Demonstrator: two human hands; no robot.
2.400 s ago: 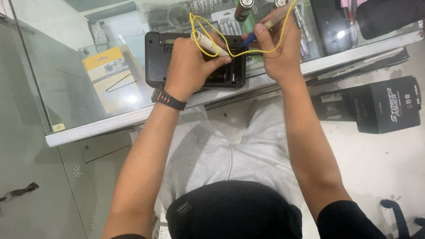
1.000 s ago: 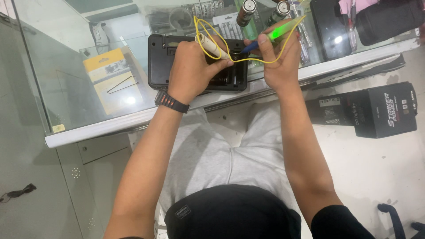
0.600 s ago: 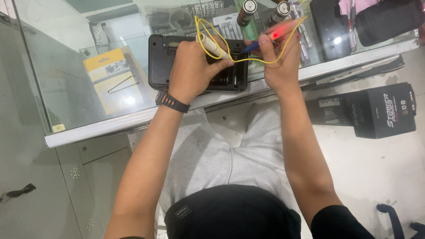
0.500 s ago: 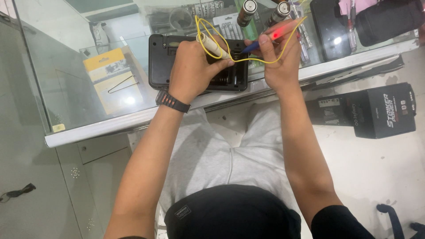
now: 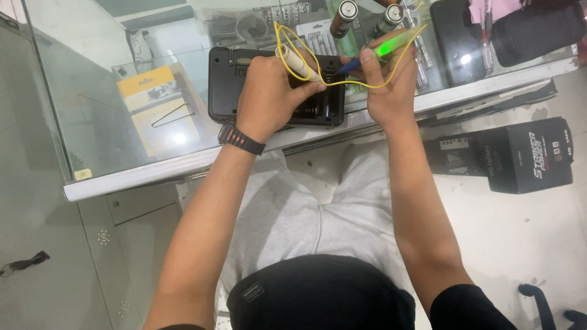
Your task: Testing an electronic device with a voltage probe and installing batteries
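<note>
Hands at a glass counter (image 5: 122, 177), seen from above. Left hand (image 5: 266, 98): fingers curled shut around a cream-coloured probe (image 5: 296, 62), which rests over the top edge of a black device (image 5: 275, 88); a dark wristband (image 5: 241, 139) sits on that wrist. Right hand (image 5: 388, 91): fingers and thumb pinched together on a tester pen (image 5: 382, 49) with a blue tip and a clear body glowing green, its tip pointing left toward the probe and lying just beside it. Yellow wire (image 5: 293, 46): loops up from the probe, sags between the two hands, and rises again along the tester pen toward the far edge of the counter. Black device: lies flat near the front edge of the counter, close to its middle, with an open recess showing below the left hand. Two batteries (image 5: 367, 17): cylindrical, lying side by side at the far edge, just beyond the right hand. Yellow card pack (image 5: 158, 110): under the glass, left of the device. Black phone (image 5: 455, 40): flat toward the right end of the counter. Black pouch (image 5: 535, 30): at the far right corner. Black box (image 5: 507, 156): on the floor below the right end of the counter. Grey trousers (image 5: 306, 214) and a dark cap (image 5: 318, 293): the person's own, in the foreground.
</note>
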